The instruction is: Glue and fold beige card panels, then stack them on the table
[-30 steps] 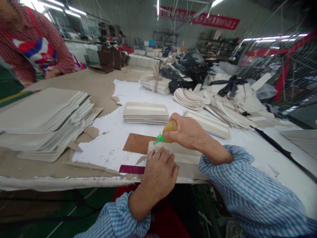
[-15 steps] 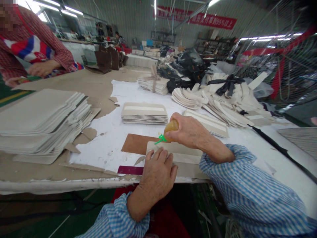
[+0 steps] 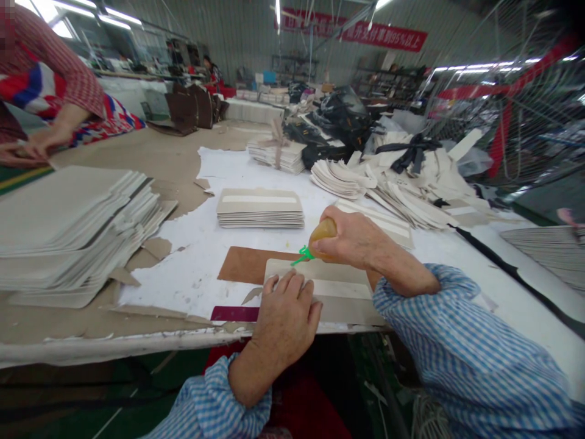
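My right hand is closed round a small amber squeeze bottle with a green nozzle. The nozzle tip points down at the top left edge of a beige panel that carries a white strip. My left hand lies flat on the near left part of that panel, fingers stretched out and pressing it down. The panel rests partly on a brown cardboard sheet on the white table cover.
A tall stack of beige boards lies at the left. A neat pile of finished panels sits behind the work spot, with more loose pieces at the right. A maroon strip lies by the table edge. Another person's hands work at the far left.
My right hand with the bottle has shifted slightly right along the panel's top edge. My left hand stays pressed flat. The other person's hands have come down toward the table.
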A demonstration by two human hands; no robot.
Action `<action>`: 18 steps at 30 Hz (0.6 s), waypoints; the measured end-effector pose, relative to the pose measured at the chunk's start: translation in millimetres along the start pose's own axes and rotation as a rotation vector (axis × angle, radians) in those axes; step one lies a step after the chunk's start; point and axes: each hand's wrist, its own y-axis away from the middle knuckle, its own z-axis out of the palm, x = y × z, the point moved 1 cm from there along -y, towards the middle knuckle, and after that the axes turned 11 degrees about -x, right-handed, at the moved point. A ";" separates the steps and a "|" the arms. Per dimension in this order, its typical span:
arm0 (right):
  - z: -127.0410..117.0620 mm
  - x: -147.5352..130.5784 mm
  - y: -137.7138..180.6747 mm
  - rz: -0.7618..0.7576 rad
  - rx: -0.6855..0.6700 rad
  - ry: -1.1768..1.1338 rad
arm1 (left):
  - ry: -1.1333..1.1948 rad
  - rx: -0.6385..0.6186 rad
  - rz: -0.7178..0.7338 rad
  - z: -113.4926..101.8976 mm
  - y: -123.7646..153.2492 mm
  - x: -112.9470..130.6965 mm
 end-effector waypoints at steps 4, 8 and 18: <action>3.6 -3.9 -1.8 -0.032 0.006 -0.020 | 0.000 -0.016 -0.007 -1.3 0.3 -0.6; 6.2 -9.7 -3.4 -0.065 0.025 -0.017 | -0.005 -0.041 -0.010 -3.4 -0.7 0.0; -0.7 12.1 3.8 0.026 0.015 0.002 | -0.013 -0.005 0.001 -3.3 -1.2 -0.4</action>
